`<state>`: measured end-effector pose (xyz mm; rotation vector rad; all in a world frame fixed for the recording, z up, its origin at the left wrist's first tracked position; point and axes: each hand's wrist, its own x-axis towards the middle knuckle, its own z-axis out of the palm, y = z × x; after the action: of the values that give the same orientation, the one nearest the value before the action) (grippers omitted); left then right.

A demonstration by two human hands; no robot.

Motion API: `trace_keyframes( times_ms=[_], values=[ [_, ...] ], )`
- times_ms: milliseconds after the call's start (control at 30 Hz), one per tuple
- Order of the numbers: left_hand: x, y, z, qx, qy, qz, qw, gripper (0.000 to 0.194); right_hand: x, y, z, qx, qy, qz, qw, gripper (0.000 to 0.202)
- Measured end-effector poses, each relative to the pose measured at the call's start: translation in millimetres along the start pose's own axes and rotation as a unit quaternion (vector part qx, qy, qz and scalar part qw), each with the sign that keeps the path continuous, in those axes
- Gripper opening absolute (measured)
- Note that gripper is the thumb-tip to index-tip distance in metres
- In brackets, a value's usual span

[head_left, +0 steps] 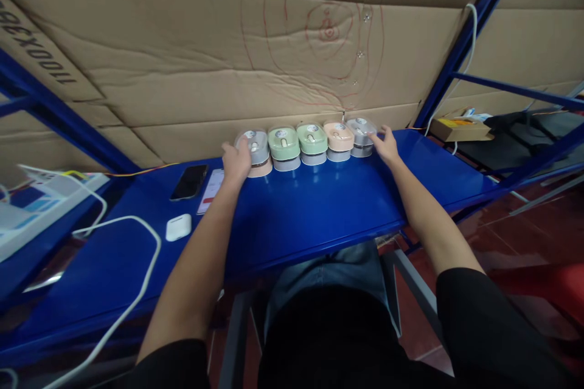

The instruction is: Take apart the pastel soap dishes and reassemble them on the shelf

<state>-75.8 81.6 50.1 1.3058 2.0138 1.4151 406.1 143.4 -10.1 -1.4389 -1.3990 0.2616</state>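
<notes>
A row of small two-tier boxes with clear lids stands along the back of the blue table. At its left end is a grey-topped box (259,155) over a pinkish base. Two green-topped boxes (283,144) (312,138), a peach-topped box (339,135) and another grey box (362,127) follow to the right. My left hand (237,161) rests against the left grey box, thumb at its lid and fingers apart outside it. At the far end, my right hand (387,144) touches the other grey box with its fingers spread. Some fingertips are hard to make out.
Left of the row lie a dark phone (189,182), a lit phone (211,190) and a white earbud case (179,227). A white cable (152,255) loops near a power strip (55,206). Cardboard (182,61) forms the back wall, between blue frame posts (469,30).
</notes>
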Motion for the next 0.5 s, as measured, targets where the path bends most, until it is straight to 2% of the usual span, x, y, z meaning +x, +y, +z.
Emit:
trace_keyframes(
  times_ms=[100, 200, 267, 333, 500],
  values=[
    [-13.0, 4.8, -0.2, 0.004, 0.071, 0.109, 0.992, 0.065, -1.4, -9.8, 8.2, -0.091, 0.044, -0.027, 0.994, 0.118],
    [-33.6, 9.2, -0.5, 0.02, 0.1, 0.271, 0.957, 0.062, -3.9, -20.9, 17.3, -0.16, 0.031, -0.037, 0.986, 0.117],
    [-51.8, 12.1, 1.9, 0.018, 0.086, 0.36, 0.929, 0.052, -5.7, -26.1, 21.3, -0.178, 0.026, -0.025, 0.983, 0.115],
    [-72.4, 14.7, 7.6, 0.008, 0.048, 0.415, 0.909, 0.038, -7.3, -29.1, 22.6, -0.175, 0.025, -0.018, 0.984, 0.114],
    [-115.2, 17.1, 27.4, 0.005, -0.072, 0.467, 0.881, 0.022, -11.0, -32.9, 19.3, -0.113, 0.03, -0.016, 0.993, 0.1]
  ],
)
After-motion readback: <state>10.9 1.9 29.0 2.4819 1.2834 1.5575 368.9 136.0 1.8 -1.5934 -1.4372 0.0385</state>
